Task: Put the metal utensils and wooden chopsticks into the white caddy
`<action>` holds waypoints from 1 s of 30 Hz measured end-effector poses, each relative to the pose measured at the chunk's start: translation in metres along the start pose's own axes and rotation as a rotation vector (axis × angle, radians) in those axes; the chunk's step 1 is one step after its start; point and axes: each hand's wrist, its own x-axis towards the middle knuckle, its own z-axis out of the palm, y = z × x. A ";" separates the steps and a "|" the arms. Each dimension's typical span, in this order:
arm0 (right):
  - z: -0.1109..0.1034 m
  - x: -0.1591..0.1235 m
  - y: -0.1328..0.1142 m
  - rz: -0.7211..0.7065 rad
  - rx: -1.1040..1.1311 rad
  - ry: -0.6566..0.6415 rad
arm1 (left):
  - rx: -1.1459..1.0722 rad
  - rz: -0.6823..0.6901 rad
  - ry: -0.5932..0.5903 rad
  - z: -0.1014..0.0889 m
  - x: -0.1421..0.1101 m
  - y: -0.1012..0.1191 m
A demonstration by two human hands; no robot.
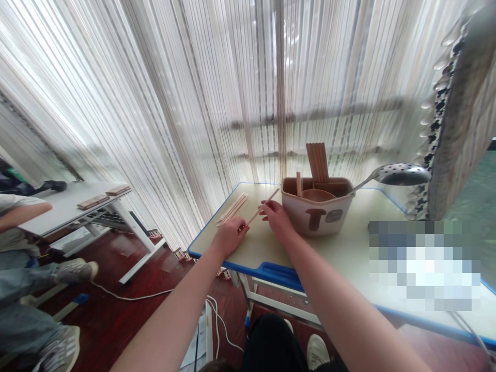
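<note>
A pair of light wooden chopsticks [256, 214] slants between my two hands over the left part of the table. Their lower end is in the closed fingers of my left hand [231, 235]. Further up, the fingers of my right hand [274, 213] pinch them near the middle. More chopsticks [232, 209] lie in a loose bundle on the tabletop, just beyond my left hand. To the right of my right hand stands a utensil caddy [310, 219], holding a bundle of brown chopsticks [318, 163], a round wooden piece [320, 195] and a slotted metal skimmer [401, 174].
The pale table [248, 253] has a blue edge. A sheer striped curtain [194, 103] hangs behind it. A pixelated patch covers the table's right side. On the left, a person [23, 212] sits at another table [62, 209]; white cables [132, 298] cross the floor.
</note>
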 end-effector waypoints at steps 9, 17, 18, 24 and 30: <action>0.003 -0.005 -0.006 0.043 -0.006 -0.001 | -0.005 -0.020 -0.022 -0.001 -0.001 0.000; 0.000 -0.007 -0.005 0.011 -0.007 -0.023 | 0.055 -0.043 -0.002 -0.003 0.000 0.005; 0.002 -0.011 -0.009 0.000 -0.016 -0.026 | 0.052 -0.049 0.017 -0.005 -0.001 0.007; 0.024 -0.042 -0.082 -0.319 -0.247 -0.110 | -0.160 -0.129 0.339 -0.029 0.004 0.034; 0.000 -0.041 -0.197 -0.468 -0.549 0.142 | -0.383 -0.041 0.422 -0.070 0.057 0.100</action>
